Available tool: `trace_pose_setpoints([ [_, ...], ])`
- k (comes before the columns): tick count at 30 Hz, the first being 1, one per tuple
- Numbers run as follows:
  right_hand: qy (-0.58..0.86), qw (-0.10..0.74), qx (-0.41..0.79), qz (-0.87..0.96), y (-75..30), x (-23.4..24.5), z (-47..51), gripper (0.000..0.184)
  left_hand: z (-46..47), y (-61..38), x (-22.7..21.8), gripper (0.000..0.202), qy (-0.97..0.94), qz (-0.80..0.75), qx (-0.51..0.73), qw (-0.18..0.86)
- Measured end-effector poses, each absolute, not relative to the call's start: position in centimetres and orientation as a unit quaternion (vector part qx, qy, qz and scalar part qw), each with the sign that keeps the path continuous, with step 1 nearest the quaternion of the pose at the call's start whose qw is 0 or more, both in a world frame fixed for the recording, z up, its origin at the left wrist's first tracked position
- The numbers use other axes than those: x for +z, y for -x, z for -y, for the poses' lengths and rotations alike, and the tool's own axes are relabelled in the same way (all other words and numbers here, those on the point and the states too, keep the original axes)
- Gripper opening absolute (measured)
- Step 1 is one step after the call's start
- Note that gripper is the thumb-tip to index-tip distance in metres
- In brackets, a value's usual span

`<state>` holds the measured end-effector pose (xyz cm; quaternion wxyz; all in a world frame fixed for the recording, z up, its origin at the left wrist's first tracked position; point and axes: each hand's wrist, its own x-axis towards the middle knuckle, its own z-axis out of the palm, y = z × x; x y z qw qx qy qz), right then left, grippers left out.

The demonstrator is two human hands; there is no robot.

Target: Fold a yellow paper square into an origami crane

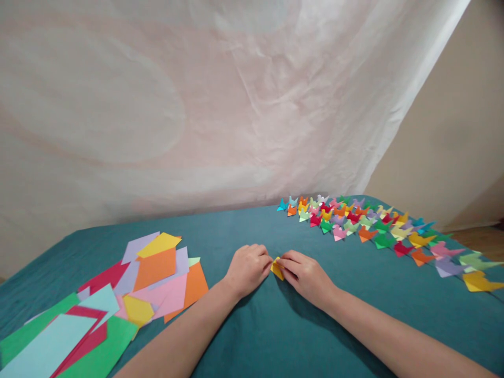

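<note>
A small folded yellow paper piece (pixel 276 268) sits between my two hands, just above the teal table cover (pixel 252 325). My left hand (pixel 248 268) is curled, its fingertips pinching the paper's left edge. My right hand (pixel 305 275) is also closed, fingers pinching the paper from the right. Most of the paper is hidden by my fingers. Both forearms rest low over the cloth.
A loose pile of coloured paper sheets (pixel 118 294) lies at the left. Several folded paper figures (pixel 374 226) in many colours stand in rows from the back centre to the right edge. A pale cloth backdrop (pixel 197 105) hangs behind the table.
</note>
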<state>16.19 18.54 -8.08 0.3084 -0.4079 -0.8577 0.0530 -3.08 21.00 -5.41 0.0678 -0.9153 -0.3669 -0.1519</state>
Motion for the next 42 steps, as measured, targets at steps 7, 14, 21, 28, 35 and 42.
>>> trace_pose_setpoints([
  [7, 0.404, 0.303, 0.038, 0.862, -16.2, -8.0, -18.4, 0.018, -21.0, 3.3, -5.7, 0.017, 0.912, 0.373, -0.167, 0.026],
  [14, 0.405, 0.276, 0.017, 0.871, -16.0, -7.7, -18.3, 0.019, -21.1, 3.2, -5.6, 0.017, 0.917, 0.367, -0.155, 0.018],
  [21, 0.394, 0.250, 0.024, 0.884, -16.0, -7.2, -17.9, 0.020, -20.8, 3.3, -5.1, 0.019, 0.928, 0.348, -0.135, 0.014],
  [28, 0.376, 0.243, 0.068, 0.891, -16.7, -5.9, -17.3, 0.029, -20.5, 3.7, -4.8, 0.028, 0.933, 0.341, -0.113, 0.021],
  [35, 0.375, 0.255, 0.089, 0.887, -17.3, -6.1, -17.9, 0.033, -20.5, 3.6, -4.8, 0.029, 0.935, 0.338, -0.098, 0.036],
  [42, 0.396, 0.240, 0.062, 0.884, -17.4, -6.7, -18.3, 0.035, -20.9, 3.8, -4.9, 0.032, 0.937, 0.333, -0.099, 0.033],
])
